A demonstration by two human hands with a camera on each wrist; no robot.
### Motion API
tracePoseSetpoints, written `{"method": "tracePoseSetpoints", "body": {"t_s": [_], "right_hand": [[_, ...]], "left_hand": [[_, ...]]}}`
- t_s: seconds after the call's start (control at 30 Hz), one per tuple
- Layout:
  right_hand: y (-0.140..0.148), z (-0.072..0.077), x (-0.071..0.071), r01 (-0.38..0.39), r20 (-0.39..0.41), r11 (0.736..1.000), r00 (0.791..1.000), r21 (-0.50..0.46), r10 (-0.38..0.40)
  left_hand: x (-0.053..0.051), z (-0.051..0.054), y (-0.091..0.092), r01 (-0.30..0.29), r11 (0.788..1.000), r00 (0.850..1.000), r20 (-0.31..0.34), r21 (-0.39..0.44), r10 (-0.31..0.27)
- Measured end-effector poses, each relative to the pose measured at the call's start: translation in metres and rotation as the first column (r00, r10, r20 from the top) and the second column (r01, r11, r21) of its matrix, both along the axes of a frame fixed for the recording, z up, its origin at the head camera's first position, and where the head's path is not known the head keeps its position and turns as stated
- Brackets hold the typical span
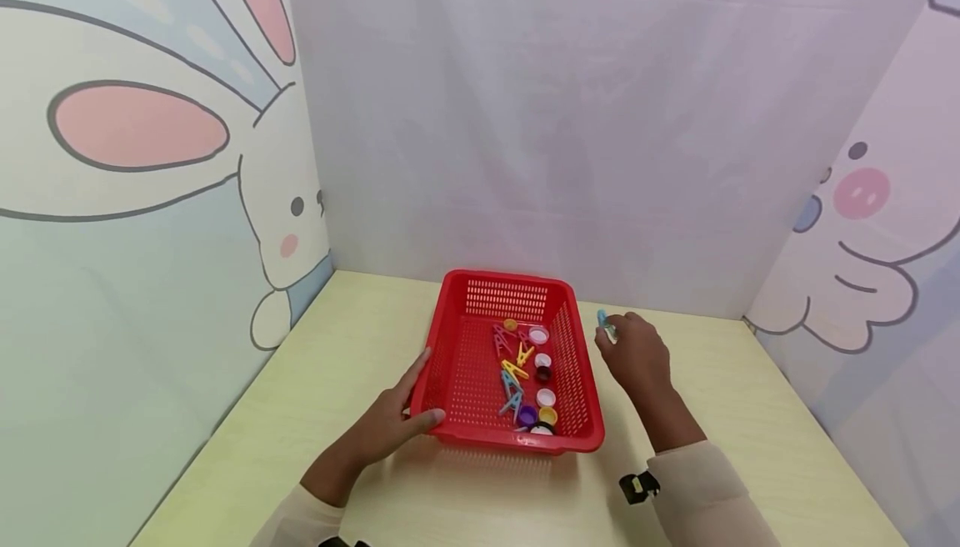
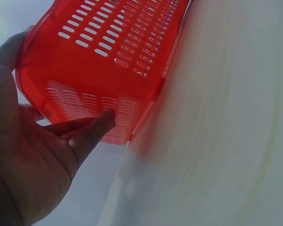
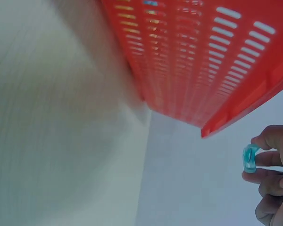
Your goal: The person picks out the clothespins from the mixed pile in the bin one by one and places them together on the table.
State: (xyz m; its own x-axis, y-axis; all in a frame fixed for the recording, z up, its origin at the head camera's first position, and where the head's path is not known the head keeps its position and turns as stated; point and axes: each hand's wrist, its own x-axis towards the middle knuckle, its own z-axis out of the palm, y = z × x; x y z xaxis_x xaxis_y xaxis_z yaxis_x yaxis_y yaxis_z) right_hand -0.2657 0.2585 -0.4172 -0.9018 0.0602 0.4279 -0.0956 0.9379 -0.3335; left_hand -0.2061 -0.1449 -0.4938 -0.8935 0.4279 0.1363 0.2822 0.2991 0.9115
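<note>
A red basket (image 1: 480,434) stands on the table, holding pink, yellow and blue clips and several round caps, mostly along its right half. At its front left corner my left hand (image 1: 378,430) grips the rim, thumb over the edge; the left wrist view shows the fingers of this hand (image 2: 37,150) against the basket's outer wall (image 2: 85,66). Beyond the basket's right side, my right hand (image 1: 637,355) pinches a small light-blue item (image 1: 602,318). The right wrist view shows this translucent blue item (image 3: 249,158) between thumb and fingers of the hand (image 3: 276,174).
The pale wooden table (image 1: 375,313) extends on both sides of the basket. A whitish curtain (image 1: 555,130) hangs behind it, and panels with cartoon animals (image 1: 150,280) stand at left and right. A black strap-like item (image 1: 639,487) is at the right wrist.
</note>
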Motion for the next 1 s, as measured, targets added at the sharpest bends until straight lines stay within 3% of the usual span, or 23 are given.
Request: {"method": "tracePoseSetpoints", "body": {"t_s": [0.23, 0.5, 0.77, 1.0], "right_hand": [[0.009, -0.014, -0.01, 0.067, 0.063, 0.997, 0.996, -0.029, -0.065], [0.007, -0.032, -0.022, 0.075, 0.187, 0.997, 0.98, 0.002, -0.074], [0.005, -0.043, -0.031, 0.075, 0.347, 0.996, 0.936, -0.04, -0.056], [0.005, -0.05, -0.033, 0.061, 0.436, 0.998, 0.899, -0.021, -0.046]], "left_hand": [[0.001, 0.003, -0.001, -0.009, 1.0, 1.0, 0.007, -0.01, 0.009], [-0.001, 0.0, 0.0, -0.007, 1.0, 1.0, 0.005, -0.013, 0.007], [-0.001, -0.001, 0.001, -0.012, 1.0, 1.0, -0.005, -0.019, 0.012], [-0.001, 0.0, 0.0, -0.011, 1.0, 1.0, -0.005, -0.02, 0.011]]}}
